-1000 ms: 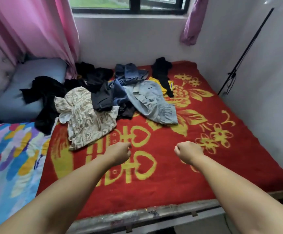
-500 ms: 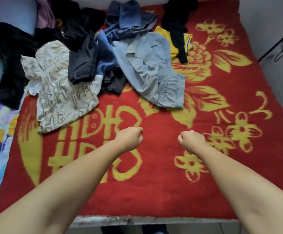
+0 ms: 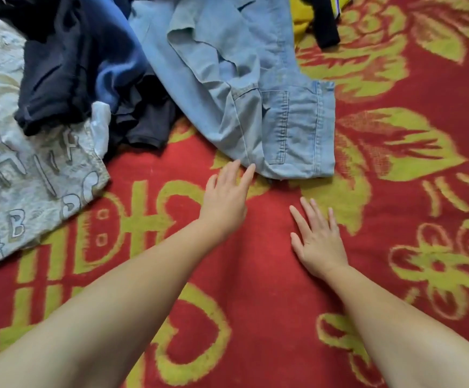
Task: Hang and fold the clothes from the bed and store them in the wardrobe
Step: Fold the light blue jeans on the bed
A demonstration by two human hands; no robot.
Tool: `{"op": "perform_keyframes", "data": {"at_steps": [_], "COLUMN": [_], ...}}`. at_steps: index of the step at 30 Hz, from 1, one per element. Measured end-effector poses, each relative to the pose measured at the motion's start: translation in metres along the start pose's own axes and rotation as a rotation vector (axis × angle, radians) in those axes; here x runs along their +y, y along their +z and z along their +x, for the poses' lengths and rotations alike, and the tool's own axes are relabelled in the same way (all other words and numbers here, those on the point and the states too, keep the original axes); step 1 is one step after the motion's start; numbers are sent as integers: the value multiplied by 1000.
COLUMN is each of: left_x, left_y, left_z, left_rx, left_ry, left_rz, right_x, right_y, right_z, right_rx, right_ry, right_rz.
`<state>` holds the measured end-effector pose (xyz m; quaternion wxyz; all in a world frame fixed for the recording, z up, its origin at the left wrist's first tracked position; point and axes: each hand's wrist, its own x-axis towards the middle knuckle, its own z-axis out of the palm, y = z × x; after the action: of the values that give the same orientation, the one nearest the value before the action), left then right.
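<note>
My left hand (image 3: 224, 200): It is open, with fingers (image 3: 248, 175) straight. The tips are right at the bottom edge of the light blue denim shirt (image 3: 255, 88). It holds nothing yet.

My right hand (image 3: 318, 239): It is open and flat, fingers spread, over the red and yellow blanket (image 3: 255, 317). It is a little way below the shirt and holds nothing.

Where the clothes are: All of them are still on the bed. The denim shirt lies crumpled in the middle, closest to me. A dark navy garment (image 3: 68, 68) sits to its left, partly on top of a cream top with letters (image 3: 31, 169). A yellow piece (image 3: 304, 15) and a black piece (image 3: 325, 23) peek in at the top.

The step now: I think I am about to pick up the denim shirt first.

How to do it well: I should pinch the hem with my left fingers and bring my right hand up to the other corner. Then I can lift with both hands so the shirt opens out and does not bunch.

Watch out: The shirt touches the navy cloth beside it, so I should lift slowly and not drag that along.

What is left: Almost all of it, I think. I cannot see the wardrobe from here.
</note>
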<state>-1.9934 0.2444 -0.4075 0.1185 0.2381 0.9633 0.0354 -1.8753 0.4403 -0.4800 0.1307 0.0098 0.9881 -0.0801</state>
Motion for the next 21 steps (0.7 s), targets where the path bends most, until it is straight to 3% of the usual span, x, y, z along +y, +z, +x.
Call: {"op": "perform_keyframes", "data": {"at_steps": [4, 9, 13, 17, 21], "left_x": [-15, -16, -25, -47, -64], "left_y": [24, 19, -6, -21, -33], "left_z": [59, 116, 141, 135, 96], "left_rx": [16, 21, 85, 17, 62], "left_ry": [71, 156, 89, 53, 14], "left_rz": [168, 99, -85, -168, -110], "right_x": [-3, 1, 7, 9, 10], "right_y": [18, 23, 21, 18, 20], "right_z": [6, 1, 3, 8, 9], "right_rx": [189, 177, 153, 141, 137], "right_ry": [-29, -43, -19, -11, -15], "right_rz": [30, 30, 32, 13, -8]}}
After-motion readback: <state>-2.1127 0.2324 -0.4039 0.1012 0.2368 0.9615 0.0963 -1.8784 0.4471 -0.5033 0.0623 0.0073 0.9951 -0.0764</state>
